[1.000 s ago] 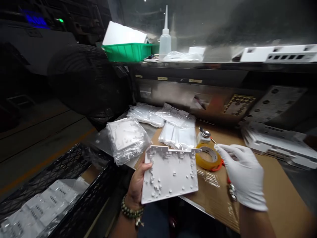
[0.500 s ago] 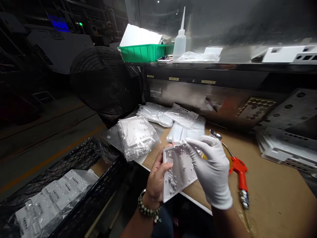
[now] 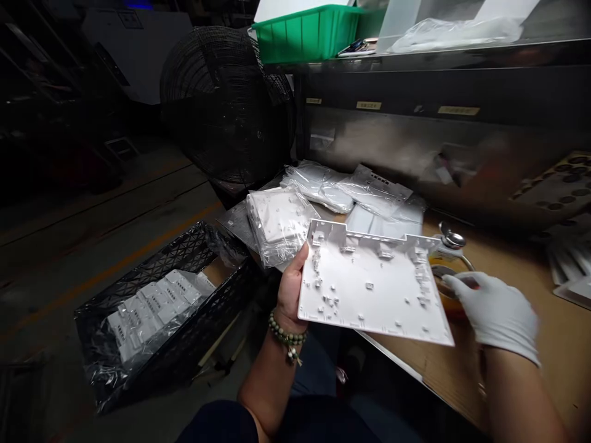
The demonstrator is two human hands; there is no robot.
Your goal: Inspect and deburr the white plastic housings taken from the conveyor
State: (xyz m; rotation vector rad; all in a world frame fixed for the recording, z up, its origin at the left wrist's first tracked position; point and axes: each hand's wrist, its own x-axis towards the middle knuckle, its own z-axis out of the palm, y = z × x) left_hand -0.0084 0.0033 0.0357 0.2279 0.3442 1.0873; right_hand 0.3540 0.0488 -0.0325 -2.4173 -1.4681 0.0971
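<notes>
My bare left hand (image 3: 292, 289) grips the left edge of a white plastic housing panel (image 3: 369, 295), thumb at its upper left corner. The panel is tilted up, its inner face with small posts and clips towards me. To its right, my white-gloved right hand (image 3: 496, 314) is closed over the handle of an air blow gun (image 3: 470, 264) on the cardboard. The glove hides most of the gun; its thin nozzle tube and a little red show. Beside the fingers stands a bottle (image 3: 447, 261) with a metal top and yellowish contents, partly behind the panel.
Bagged white panels (image 3: 284, 221) lie at the back left of the bench. A black crate (image 3: 170, 363) with wrapped white parts stands lower left, below a large fan (image 3: 226, 111). A shelf above carries a green bin (image 3: 307, 34). More white parts (image 3: 575, 264) lie far right.
My right hand has left the panel's top edge and moved right onto the air blow gun. My left hand has turned the panel to face me more fully. The view has shifted right and down.
</notes>
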